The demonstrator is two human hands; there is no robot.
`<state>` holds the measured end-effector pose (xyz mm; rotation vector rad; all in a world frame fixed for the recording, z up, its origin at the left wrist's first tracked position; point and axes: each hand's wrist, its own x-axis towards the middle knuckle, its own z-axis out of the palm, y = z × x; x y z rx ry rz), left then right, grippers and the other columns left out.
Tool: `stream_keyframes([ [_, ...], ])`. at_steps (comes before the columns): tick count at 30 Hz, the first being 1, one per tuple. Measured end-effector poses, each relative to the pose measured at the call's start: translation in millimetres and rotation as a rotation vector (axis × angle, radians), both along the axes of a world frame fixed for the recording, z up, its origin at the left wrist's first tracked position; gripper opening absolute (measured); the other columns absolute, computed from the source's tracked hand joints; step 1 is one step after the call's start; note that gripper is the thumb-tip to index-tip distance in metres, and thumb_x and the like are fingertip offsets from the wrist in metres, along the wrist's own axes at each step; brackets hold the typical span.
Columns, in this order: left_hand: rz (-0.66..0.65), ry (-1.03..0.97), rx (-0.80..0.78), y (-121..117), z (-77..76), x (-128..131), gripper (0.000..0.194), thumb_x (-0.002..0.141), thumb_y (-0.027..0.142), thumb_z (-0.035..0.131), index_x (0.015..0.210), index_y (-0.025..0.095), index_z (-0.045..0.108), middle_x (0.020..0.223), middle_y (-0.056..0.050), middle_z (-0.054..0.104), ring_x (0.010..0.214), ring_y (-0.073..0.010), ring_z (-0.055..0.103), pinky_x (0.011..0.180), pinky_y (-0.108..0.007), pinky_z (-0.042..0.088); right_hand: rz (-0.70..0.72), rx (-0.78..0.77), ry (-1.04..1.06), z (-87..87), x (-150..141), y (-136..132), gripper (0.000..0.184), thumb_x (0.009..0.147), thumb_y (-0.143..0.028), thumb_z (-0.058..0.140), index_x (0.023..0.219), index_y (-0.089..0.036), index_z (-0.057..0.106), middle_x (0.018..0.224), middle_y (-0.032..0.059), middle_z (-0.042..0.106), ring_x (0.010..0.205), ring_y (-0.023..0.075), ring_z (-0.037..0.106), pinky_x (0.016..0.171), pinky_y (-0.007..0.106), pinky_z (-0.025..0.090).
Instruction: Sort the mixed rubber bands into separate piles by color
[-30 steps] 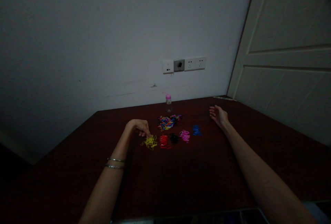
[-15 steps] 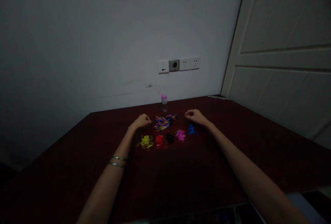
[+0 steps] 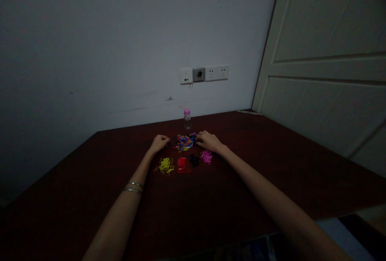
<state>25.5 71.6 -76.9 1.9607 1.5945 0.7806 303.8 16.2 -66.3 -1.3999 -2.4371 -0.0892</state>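
Note:
A heap of mixed-colour rubber bands (image 3: 184, 143) lies on the dark red table. My right hand (image 3: 208, 141) is at the heap's right edge, thumb and fingers bent and apart, fingertips at the bands. Left of the heap, my left hand (image 3: 159, 143) rests with its fingers curled together; whatever they may pinch is too small to make out. Nearer to me lie single-colour piles: yellow bands (image 3: 165, 165), red bands (image 3: 182, 164), black bands (image 3: 194, 159) and pink bands (image 3: 206, 157). My right hand and forearm hide the blue pile.
Behind the heap stands a clear bottle (image 3: 187, 122) with a pink cap. Wall sockets (image 3: 216, 73) are above the table (image 3: 193, 208), and a pale panelled door (image 3: 325, 104) stands at the right. Two bangles (image 3: 133, 187) circle my left wrist.
My right hand has moved left from above the blue pile to the mixed heap, its fingers spreading. My left hand stays beside the heap. The whole view has shifted slightly.

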Motion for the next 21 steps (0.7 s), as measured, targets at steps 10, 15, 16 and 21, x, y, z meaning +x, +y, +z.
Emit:
stream_keyframes([
  [10,0.009,-0.047,0.037,8,-10.8,-6,0.035,0.069,0.043,0.049,0.066,0.012,0.064,0.046,0.001,0.052,0.044,-0.0101,0.043,0.048,-0.021,0.031,-0.037,-0.006,0.002,-4.1,-2,4,0.019,0.085,-0.030,0.048,0.091,-0.022,0.064,0.103,0.0072,0.058,0.099,0.0204,0.051,0.069,0.025,0.043],
  [15,0.037,-0.033,0.082,6,-12.7,-6,0.033,0.069,0.041,0.049,0.066,0.013,0.065,0.047,0.001,0.053,0.047,-0.0110,0.046,0.049,-0.021,0.032,-0.033,-0.004,0.027,-2.3,-1,2,0.019,0.086,-0.030,0.047,0.090,-0.022,0.064,0.103,0.0075,0.058,0.098,0.0200,0.051,0.067,0.025,0.043],
  [16,0.042,-0.035,0.088,6,-13.2,-7,0.032,0.070,0.041,0.049,0.066,0.013,0.065,0.048,0.001,0.053,0.048,-0.0112,0.046,0.050,-0.021,0.032,-0.033,-0.005,0.037,-1.5,0,2,0.019,0.086,-0.030,0.047,0.090,-0.022,0.064,0.103,0.0075,0.058,0.098,0.0198,0.051,0.068,0.025,0.043],
  [21,0.062,-0.048,0.097,4,-13.8,-7,0.032,0.070,0.039,0.049,0.068,0.012,0.066,0.049,0.000,0.054,0.049,-0.0116,0.047,0.051,-0.021,0.033,-0.031,0.004,0.141,2.3,6,1,0.019,0.085,-0.028,0.048,0.090,-0.021,0.065,0.100,0.0064,0.060,0.097,0.0184,0.052,0.073,0.025,0.042],
])
